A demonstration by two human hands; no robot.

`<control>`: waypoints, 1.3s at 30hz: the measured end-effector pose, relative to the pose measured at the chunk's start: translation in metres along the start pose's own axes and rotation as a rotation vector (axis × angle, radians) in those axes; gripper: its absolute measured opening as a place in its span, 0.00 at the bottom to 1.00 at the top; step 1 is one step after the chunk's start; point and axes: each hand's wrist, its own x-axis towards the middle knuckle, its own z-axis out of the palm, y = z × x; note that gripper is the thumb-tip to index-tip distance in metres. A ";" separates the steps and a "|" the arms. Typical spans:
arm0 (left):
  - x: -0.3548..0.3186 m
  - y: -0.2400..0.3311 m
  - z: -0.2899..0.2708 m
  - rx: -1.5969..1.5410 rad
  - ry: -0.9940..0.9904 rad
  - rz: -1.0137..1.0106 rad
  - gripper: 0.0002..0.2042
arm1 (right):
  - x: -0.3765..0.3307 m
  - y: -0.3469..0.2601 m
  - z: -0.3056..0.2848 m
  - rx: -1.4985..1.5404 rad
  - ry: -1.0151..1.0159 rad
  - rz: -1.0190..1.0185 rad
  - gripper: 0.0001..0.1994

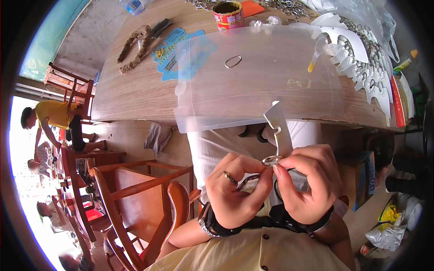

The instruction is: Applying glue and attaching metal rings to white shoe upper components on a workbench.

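Observation:
Over my lap, both hands meet at a small oval metal ring [271, 160]. My left hand [239, 189] is closed, its thumb and forefinger pinching the ring's left side; a dark, chain-like piece [250, 179] shows beneath these fingers. Pinched too, my right hand [309, 180] grips the ring from the other side. A white notched strip [281, 133] stands up from behind the right fingertips; whether they hold it is hidden. Ahead on the table, a second oval metal ring [233, 62] lies on a translucent plastic sheet [262, 95].
A plastic spoon [318, 52] lies on the sheet's right. Beyond it are white notched strips [361, 67] with several rings. A red tin [228, 17], blue card [174, 56] and furry-handled tool [138, 45] lie farther back. A wooden chair [144, 203] stands left; people sit beyond.

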 end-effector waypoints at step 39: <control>0.010 0.007 0.000 0.054 -0.176 0.096 0.07 | -0.006 0.001 -0.011 -0.200 -0.034 0.055 0.12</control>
